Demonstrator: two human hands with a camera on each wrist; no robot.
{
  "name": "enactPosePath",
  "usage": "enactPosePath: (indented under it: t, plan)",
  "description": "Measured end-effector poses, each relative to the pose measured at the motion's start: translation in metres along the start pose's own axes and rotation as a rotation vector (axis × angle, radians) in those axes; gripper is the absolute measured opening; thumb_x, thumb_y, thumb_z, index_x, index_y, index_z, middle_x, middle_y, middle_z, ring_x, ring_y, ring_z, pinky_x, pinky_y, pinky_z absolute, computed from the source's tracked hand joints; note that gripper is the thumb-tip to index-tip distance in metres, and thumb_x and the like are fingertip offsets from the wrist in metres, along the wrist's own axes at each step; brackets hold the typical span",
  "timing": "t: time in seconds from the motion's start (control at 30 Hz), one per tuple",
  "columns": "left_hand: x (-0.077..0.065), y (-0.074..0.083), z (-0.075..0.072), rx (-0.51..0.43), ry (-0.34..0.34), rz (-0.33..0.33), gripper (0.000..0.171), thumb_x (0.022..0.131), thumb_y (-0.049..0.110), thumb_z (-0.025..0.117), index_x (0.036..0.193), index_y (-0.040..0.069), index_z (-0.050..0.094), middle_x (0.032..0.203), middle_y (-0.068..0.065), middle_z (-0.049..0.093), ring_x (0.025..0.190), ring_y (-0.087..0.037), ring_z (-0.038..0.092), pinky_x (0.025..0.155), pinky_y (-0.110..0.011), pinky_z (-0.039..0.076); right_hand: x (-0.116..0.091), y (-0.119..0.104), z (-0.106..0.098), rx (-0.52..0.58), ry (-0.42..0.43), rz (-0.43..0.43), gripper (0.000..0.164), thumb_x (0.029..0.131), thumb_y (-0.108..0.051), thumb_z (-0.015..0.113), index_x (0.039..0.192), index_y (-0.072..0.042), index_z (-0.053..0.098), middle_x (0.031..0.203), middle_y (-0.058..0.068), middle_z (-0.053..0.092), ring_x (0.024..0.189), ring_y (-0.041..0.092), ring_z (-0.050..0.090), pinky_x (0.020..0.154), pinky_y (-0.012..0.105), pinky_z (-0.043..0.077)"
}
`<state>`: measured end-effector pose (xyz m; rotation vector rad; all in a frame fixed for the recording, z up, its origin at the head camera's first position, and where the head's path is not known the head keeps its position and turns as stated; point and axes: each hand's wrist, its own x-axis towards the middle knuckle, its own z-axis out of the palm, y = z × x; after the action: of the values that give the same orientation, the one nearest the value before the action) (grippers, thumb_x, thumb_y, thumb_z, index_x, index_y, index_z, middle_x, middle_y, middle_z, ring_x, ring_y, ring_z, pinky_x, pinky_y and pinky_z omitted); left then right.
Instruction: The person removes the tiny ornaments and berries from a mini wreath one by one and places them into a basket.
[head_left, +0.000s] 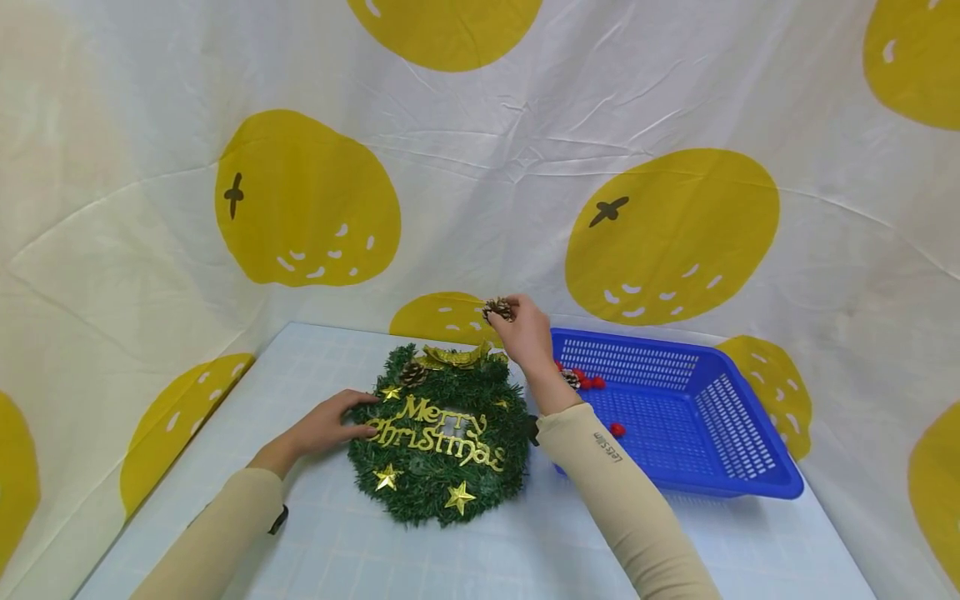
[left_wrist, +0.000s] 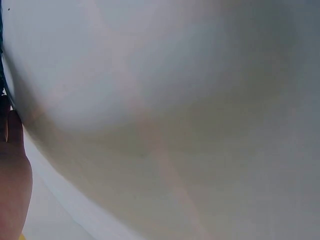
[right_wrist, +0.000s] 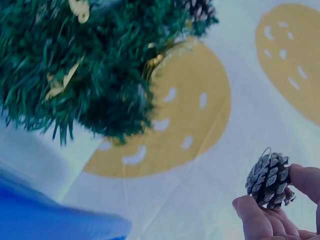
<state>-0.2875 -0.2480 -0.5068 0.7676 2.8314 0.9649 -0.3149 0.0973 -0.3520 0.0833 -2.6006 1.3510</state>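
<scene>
A green Christmas wreath lies on the table, with gold "Merry Christmas" lettering, gold stars, a gold bow and a pine cone at its upper left. My left hand rests at the wreath's left edge, its fingers extended and thumb apart. Above the wreath's upper right side, my right hand pinches a frosted pine cone between thumb and fingers. A thin wire loop sticks out of that cone in the right wrist view. The left wrist view shows mostly tabletop and a bit of hand.
Right of the wreath stands a blue plastic basket with red berries and another pine cone in it, partly behind my right forearm. A white curtain with yellow fruit prints hangs behind the pale table.
</scene>
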Motion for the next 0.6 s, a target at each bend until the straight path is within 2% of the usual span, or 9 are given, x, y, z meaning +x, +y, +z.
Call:
enactPosePath:
  t: [0.23, 0.6]
  plan:
    - [0.000, 0.000, 0.001, -0.002, 0.011, 0.008, 0.061, 0.089, 0.042, 0.071, 0.138, 0.008, 0.055, 0.136, -0.018, 0.052, 0.128, -0.041, 0.045, 0.104, -0.060, 0.036, 0.005, 0.012, -0.017, -0.007, 0.027, 0.046, 0.051, 0.097, -0.029, 0.062, 0.139, -0.004, 0.047, 0.136, 0.020, 0.055, 0.121, 0.034, 0.055, 0.096, 0.047, 0.049]
    - [-0.001, 0.003, -0.001, 0.000, -0.001, 0.004, 0.062, 0.089, 0.041, 0.071, 0.137, 0.007, 0.054, 0.137, -0.020, 0.051, 0.128, -0.043, 0.045, 0.104, -0.061, 0.036, 0.013, 0.036, -0.045, -0.137, 0.061, 0.053, 0.053, 0.098, -0.027, 0.060, 0.143, -0.002, 0.048, 0.136, 0.020, 0.056, 0.124, 0.034, 0.053, 0.101, 0.047, 0.046]
